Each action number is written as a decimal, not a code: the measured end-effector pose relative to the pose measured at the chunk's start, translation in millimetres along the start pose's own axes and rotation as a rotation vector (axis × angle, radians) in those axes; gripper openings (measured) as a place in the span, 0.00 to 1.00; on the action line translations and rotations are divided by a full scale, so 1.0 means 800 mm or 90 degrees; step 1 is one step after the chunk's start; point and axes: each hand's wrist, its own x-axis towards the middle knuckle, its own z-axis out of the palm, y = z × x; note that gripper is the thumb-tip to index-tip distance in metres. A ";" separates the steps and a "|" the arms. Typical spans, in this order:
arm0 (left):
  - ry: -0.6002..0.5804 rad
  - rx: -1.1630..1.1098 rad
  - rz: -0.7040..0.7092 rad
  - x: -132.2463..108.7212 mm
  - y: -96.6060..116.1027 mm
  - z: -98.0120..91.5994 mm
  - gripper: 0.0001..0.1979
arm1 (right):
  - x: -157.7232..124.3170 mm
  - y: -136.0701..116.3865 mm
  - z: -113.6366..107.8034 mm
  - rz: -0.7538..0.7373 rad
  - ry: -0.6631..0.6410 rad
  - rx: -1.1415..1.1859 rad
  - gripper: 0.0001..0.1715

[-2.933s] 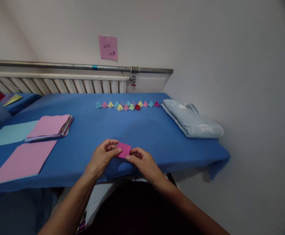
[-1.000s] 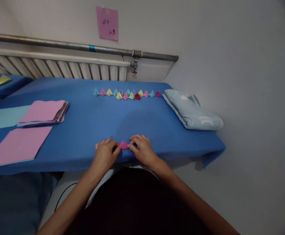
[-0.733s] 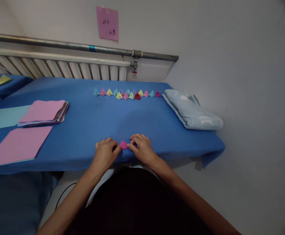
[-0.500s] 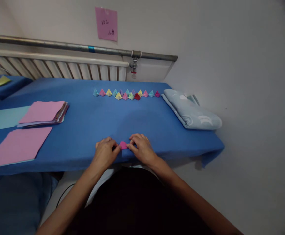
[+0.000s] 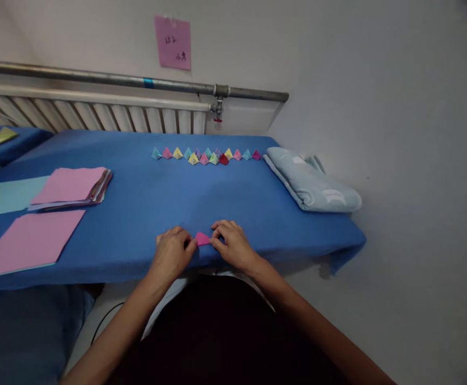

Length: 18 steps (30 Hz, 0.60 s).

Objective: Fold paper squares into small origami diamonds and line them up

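A small folded piece of bright pink paper [image 5: 202,239] lies near the front edge of the blue-covered table [image 5: 137,214]. My left hand [image 5: 173,249] pinches its left corner between thumb and finger. At the right corner, the thumb and finger of my right hand [image 5: 232,243] pinch the same paper. Farther back, several small folded paper pieces [image 5: 203,159] in pink, yellow, blue, purple and red form a row, part of it two deep.
At the left lie a stack of coloured paper [image 5: 70,184], a light blue sheet [image 5: 11,195] and larger pink sheets [image 5: 33,239]. A folded light blue cloth [image 5: 313,182] rests at the right end. A radiator [image 5: 109,115] and pipe [image 5: 97,77] run behind.
The camera view has shifted slightly. Both hands remain at the pink paper, with the right fingertips a little farther out at its right corner.
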 end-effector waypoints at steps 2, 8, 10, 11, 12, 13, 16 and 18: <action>0.001 0.003 -0.003 0.000 0.000 0.000 0.11 | 0.001 -0.001 0.002 0.008 0.008 -0.002 0.07; 0.008 0.013 -0.008 0.000 0.001 0.002 0.11 | 0.002 -0.003 0.005 0.027 0.024 -0.004 0.08; 0.012 0.020 -0.009 0.000 0.001 0.003 0.11 | 0.002 -0.004 0.005 0.032 0.030 -0.005 0.08; 0.014 0.023 -0.008 0.000 0.001 0.004 0.11 | 0.002 -0.004 0.006 0.034 0.032 -0.005 0.08; 0.015 0.026 -0.007 0.000 0.001 0.004 0.11 | 0.002 -0.005 0.006 0.036 0.034 -0.005 0.08; 0.016 0.028 -0.006 0.000 0.001 0.004 0.11 | 0.002 -0.005 0.006 0.037 0.036 -0.005 0.08; 0.021 0.032 0.000 -0.001 0.000 0.005 0.11 | 0.002 -0.005 0.007 0.040 0.038 -0.006 0.08; 0.024 0.035 0.003 -0.001 -0.001 0.005 0.11 | 0.002 -0.005 0.007 0.041 0.040 -0.009 0.08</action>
